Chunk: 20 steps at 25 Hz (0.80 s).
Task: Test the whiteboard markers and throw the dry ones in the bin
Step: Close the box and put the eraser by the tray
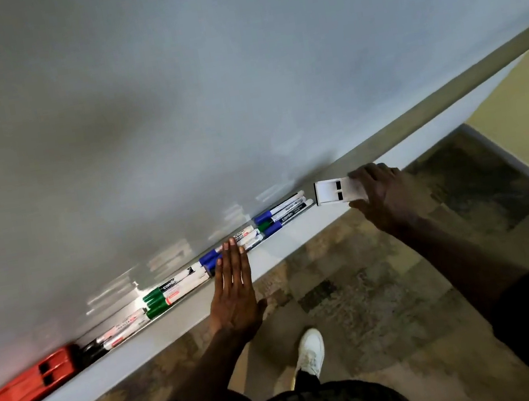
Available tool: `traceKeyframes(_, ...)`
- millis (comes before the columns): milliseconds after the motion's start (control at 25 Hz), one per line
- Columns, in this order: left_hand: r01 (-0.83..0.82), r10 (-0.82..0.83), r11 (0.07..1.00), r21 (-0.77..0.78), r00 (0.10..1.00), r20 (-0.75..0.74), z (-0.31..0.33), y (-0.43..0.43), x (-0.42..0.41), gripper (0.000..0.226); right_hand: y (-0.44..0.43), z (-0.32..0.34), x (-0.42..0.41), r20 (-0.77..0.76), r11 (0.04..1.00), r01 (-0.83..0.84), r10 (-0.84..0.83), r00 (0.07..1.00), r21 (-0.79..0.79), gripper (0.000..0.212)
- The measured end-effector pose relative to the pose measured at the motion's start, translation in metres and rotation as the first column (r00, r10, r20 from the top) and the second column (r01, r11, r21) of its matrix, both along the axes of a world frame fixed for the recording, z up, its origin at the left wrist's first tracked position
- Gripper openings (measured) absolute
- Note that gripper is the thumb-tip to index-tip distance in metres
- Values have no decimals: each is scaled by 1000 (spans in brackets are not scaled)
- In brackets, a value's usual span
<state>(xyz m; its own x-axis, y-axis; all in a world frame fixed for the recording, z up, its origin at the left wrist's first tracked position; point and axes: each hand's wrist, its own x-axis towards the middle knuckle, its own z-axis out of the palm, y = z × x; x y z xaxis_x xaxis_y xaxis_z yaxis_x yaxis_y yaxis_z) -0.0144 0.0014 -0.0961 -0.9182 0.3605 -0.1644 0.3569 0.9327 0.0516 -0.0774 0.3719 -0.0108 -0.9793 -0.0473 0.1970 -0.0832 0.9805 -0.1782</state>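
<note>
Several whiteboard markers lie in a row on the tray (179,324) under the whiteboard (206,105): black-capped ones (117,332) at the left, green-capped ones (170,290) in the middle, blue-capped ones (281,215) to the right. My left hand (233,288) lies flat with straight fingers over the tray's edge, fingertips reaching the blue markers (210,261). My right hand (378,194) grips a white eraser (332,191) at the right end of the marker row. No bin is in view.
An orange-red eraser (34,384) sits at the tray's left end. Below the tray is patterned floor (357,289), with my white shoe (311,349) on it. A yellowish wall (526,110) stands at the right.
</note>
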Motion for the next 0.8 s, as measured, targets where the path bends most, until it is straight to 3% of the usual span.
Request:
traceKeyframes(320, -7, 11, 995, -104, 999, 39, 0, -2, -1, 136, 22, -5, -72, 119, 976, -181, 167, 979, 120, 69)
traceKeyframes(800, -37, 43, 987, -153, 998, 39, 0, 5, 0, 143, 20, -20, -85, 175, 968, -207, 181, 968, 144, 71)
